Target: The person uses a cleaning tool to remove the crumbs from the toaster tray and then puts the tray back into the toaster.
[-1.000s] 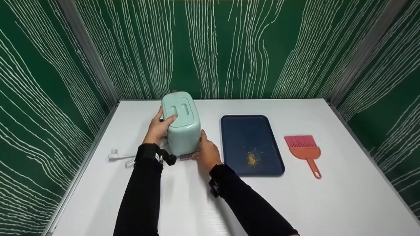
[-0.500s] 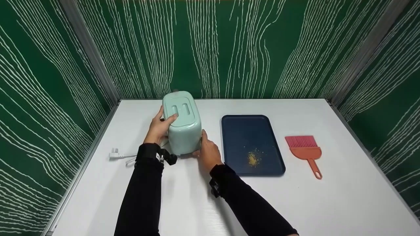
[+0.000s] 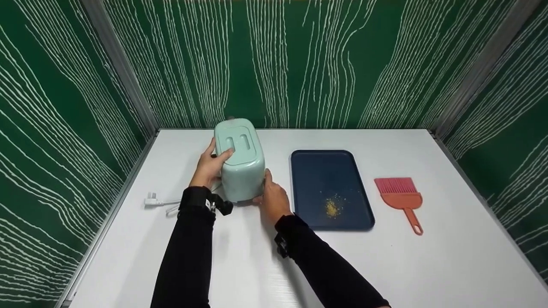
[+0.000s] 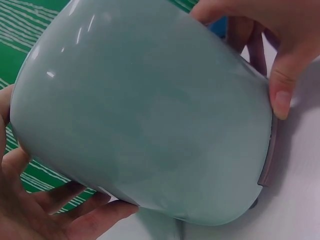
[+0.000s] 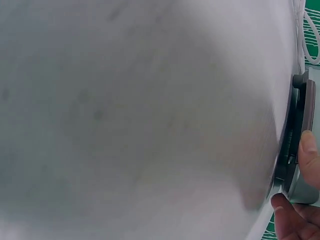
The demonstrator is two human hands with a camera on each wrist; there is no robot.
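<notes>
A mint-green toaster (image 3: 243,179), with a lid over its top, stands tilted on the left half of the table. My left hand (image 3: 210,164) grips its left side, the thumb lying over the lid and the fingers along the wall. At its lower right, my right hand (image 3: 276,199) holds the toaster near the base. In the left wrist view, the right thumb (image 4: 282,102) presses at the bottom edge, where a thin brownish strip (image 4: 270,155) runs. The right wrist view shows the dark underside (image 5: 291,145) off the table on the near side.
A navy tray (image 3: 323,171) holding a small heap of yellow-brown crumbs (image 3: 332,208) lies right of the toaster. Farther right is a red-orange hand brush (image 3: 400,200). A white cord with a plug (image 3: 152,200) lies to the left. Green patterned walls (image 3: 308,64) enclose the table.
A dark ridged piece that stuck out below the toaster's near end a second ago no longer shows in the head view. Both hands keep their places on the toaster. The view has shifted slightly.
</notes>
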